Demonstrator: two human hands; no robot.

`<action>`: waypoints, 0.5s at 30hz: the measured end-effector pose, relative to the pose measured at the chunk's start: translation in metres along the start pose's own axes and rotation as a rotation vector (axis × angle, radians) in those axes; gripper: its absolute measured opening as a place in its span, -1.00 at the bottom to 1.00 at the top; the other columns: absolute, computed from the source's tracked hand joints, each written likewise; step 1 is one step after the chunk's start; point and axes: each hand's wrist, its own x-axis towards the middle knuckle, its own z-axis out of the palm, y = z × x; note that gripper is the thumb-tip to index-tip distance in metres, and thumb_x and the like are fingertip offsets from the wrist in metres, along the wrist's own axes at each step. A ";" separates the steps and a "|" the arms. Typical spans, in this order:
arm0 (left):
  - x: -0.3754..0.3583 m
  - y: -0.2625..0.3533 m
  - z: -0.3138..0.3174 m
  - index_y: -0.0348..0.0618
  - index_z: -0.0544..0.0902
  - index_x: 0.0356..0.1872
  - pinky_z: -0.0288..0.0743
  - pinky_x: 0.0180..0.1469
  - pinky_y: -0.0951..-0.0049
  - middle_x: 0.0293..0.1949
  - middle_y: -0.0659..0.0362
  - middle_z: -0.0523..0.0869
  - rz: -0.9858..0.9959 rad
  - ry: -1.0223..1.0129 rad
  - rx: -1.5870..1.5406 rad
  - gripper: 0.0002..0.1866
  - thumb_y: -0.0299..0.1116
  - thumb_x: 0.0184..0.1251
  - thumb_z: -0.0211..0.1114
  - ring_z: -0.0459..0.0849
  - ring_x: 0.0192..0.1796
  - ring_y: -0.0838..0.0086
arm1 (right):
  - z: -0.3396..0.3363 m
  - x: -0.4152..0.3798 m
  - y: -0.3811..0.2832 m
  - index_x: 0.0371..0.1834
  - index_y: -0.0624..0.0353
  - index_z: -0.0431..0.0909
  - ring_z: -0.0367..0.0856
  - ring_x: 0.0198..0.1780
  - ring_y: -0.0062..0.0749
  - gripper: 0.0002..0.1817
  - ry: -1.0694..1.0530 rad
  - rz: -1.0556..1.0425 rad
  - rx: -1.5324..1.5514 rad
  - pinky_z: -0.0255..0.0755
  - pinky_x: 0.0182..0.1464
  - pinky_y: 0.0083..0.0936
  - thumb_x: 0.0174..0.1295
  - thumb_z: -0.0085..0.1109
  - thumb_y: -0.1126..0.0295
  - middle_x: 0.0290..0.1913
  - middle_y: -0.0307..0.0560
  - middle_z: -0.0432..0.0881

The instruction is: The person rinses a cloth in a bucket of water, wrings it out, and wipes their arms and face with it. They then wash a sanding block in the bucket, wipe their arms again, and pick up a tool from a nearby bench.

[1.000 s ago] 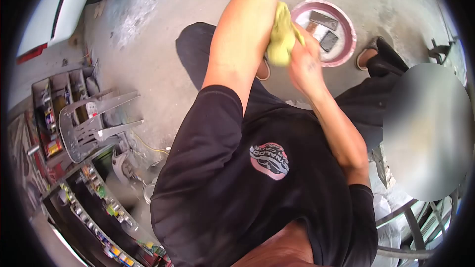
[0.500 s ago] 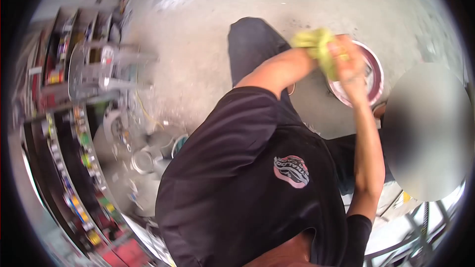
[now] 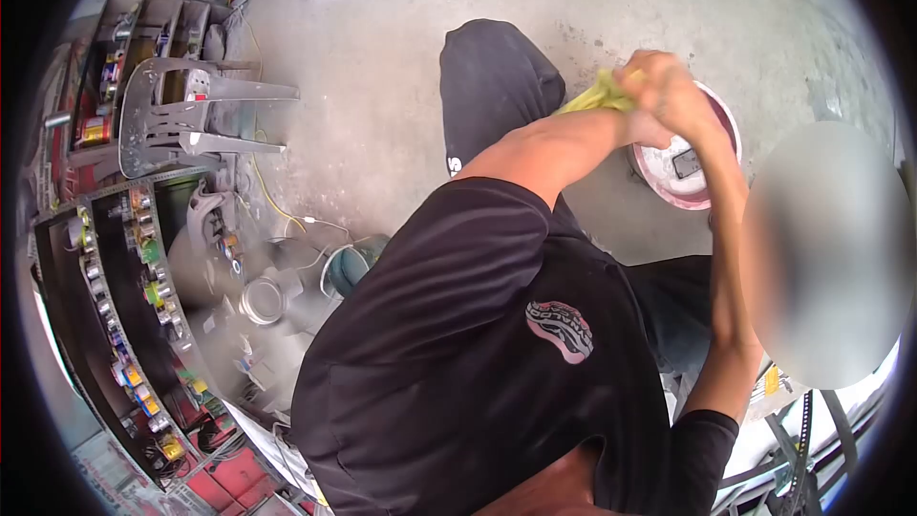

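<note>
A yellow-green cloth lies bunched against my left wrist and forearm, above the floor. My right hand is closed on the cloth, crossing over my left arm from the right. My left hand is just below my right hand, partly hidden by it and blurred, so its fingers cannot be made out. Under and beside both hands stands a round pinkish-white bucket with a dark rectangular mark on its light top.
A grey plastic chair lies tipped at the left, near shelves of small cans. A teal-lined container and a yellow cable are on the floor. A blurred oval covers the right side.
The cloth has shifted slightly left and more of it is covered by my right hand. My left hand now shows below my right hand.
</note>
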 end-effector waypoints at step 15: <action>0.013 -0.026 -0.041 -0.16 0.65 0.14 0.32 0.34 -0.13 0.18 0.04 0.66 0.071 0.023 -0.201 -0.59 -0.13 0.50 0.09 0.56 0.28 0.16 | 0.000 -0.063 0.043 -0.16 0.07 0.75 0.65 0.00 -0.02 -0.67 0.248 0.313 0.061 0.48 0.11 -0.17 0.38 0.11 0.09 -0.10 0.05 0.68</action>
